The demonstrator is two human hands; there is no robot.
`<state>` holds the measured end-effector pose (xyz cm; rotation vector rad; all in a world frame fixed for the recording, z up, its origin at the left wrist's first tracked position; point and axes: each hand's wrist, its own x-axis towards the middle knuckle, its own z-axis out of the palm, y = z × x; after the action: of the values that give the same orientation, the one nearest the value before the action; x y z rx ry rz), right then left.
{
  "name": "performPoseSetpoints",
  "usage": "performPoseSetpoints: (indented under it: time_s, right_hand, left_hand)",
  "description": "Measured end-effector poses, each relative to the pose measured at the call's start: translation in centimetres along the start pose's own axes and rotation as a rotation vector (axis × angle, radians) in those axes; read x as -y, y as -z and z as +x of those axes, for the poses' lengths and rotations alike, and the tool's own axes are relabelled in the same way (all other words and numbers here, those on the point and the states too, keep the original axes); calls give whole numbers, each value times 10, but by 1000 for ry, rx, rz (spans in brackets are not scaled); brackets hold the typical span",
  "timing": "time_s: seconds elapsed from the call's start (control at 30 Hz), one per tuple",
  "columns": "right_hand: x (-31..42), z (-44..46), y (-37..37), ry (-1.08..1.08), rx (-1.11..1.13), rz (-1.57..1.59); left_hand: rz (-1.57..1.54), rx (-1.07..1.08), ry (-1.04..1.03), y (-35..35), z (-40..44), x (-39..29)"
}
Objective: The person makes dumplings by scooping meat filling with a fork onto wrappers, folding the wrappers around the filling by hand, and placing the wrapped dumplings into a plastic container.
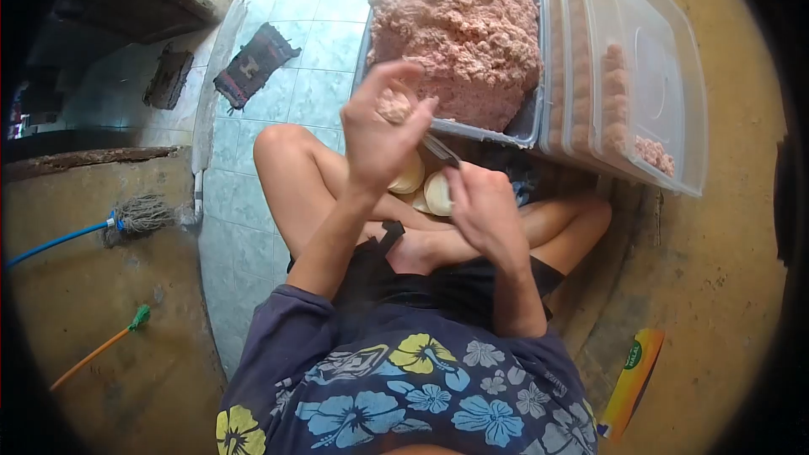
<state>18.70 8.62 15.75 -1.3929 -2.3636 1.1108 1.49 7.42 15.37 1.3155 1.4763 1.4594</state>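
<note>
My left hand (379, 131) is raised by the near left corner of a grey tub (533, 122), its fingers curled around a small lump of pink minced mixture (393, 106). In my right hand (487, 206) is the handle of a metal utensil (440, 148), whose far end points toward my left hand. A large mound of the same pink mixture (459, 34) fills the tub. Two pale round objects, one of them a pale disc (438, 194), lie below my hands, partly hidden.
Stacked clear plastic containers (653, 76) hold rows of pink pieces to the right of the tub. A dark mat (257, 65) lies on the tiled floor (324, 38). At the left are a mop (143, 213) and an orange stick (91, 356). A yellow packet (632, 383) lies lower right.
</note>
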Motion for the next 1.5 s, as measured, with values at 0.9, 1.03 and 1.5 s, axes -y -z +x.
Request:
performPoseSetpoints:
  time_s: [0.9,1.03,1.5]
  right_hand:
    - [-19,87,55,-17,14,-508]
    - [31,42,72,203,-70,-194]
    - [32,13,78,342,-171,-101]
  left_hand:
    - [-662,110,149,66,-7,72]
    - [-356,231,34,21,2,50]
    - [-105,205,90,-13,1,8]
